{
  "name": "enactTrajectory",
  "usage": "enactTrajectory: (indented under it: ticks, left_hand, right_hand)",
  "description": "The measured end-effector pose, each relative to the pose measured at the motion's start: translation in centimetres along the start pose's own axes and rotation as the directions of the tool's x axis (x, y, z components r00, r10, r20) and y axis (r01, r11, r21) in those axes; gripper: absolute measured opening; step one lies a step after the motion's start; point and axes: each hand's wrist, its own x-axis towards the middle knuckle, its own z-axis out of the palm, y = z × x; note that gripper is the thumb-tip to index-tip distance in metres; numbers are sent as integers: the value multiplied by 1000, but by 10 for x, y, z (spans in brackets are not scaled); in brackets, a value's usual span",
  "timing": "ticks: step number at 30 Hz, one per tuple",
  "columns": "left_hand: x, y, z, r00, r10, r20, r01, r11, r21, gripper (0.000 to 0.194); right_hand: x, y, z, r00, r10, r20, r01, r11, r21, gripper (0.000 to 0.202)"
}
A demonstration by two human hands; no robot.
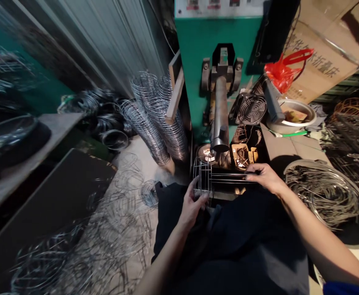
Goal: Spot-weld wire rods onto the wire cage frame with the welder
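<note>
Machine body [188, 61] was green; panel [222, 11] above it off-white; plastic bag [279, 76] was bright red; carton [327, 45] was tan with dark printed characters; wire basket [210, 177] showed a silvery grid; lap cloth [244, 246] was black; right sleeve [345, 288] deep blue

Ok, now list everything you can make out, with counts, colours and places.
Machine: one, green, straight ahead
Metal tube: one, grey, sticking out of the machine
Wire stacks: at least two, silver, left of the machine
Board: one, dark, left
Loose wires: many, grey, floor at left
Cardboard box: one, brown, back right
Bag: one, red, before the box
Bowl: one, pale, below the bag
Round grille: one, grey, left of the bowl
Bent wires: many, grey, heaped at right
Wire frame: one, silver, low centre
Metal rods: at least two, silver, right of the frame
Left hand: one, bare, on the frame
Right hand: one, bare, on the rods
</note>
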Motion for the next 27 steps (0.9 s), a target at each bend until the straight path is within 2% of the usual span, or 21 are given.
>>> enactTrajectory:
  ticks: [5, 11, 17, 22, 27]
  left_hand:
    - [6, 5, 10, 998, 38, -41, -36, 998, 49, 93]
    - [9, 6, 14, 993, 80, -91, -74, 995, 69, 93]
    - [9, -2, 14, 993, 65, -101, -59, 996, 63, 93]
    - [7, -5, 17, 995, 76, -72, -68, 992, 109, 92]
    - [6, -6, 23, 991, 93, -100, -78, 987, 143, 90]
  right_hand:
    - [10, 2, 4, 997, -46, -68, 46, 999, -6, 44]
    - [14, 11, 5, 985, -77, -156, 75, 997, -19, 40]
    - [13, 18, 8, 976, -126, -180, 137, 989, 51, 50]
    - [15, 17, 13, 986, -97, -138, 101, 995, 21, 57]
    - [22, 18, 16, 984, -94, -153, 92, 996, -19, 61]
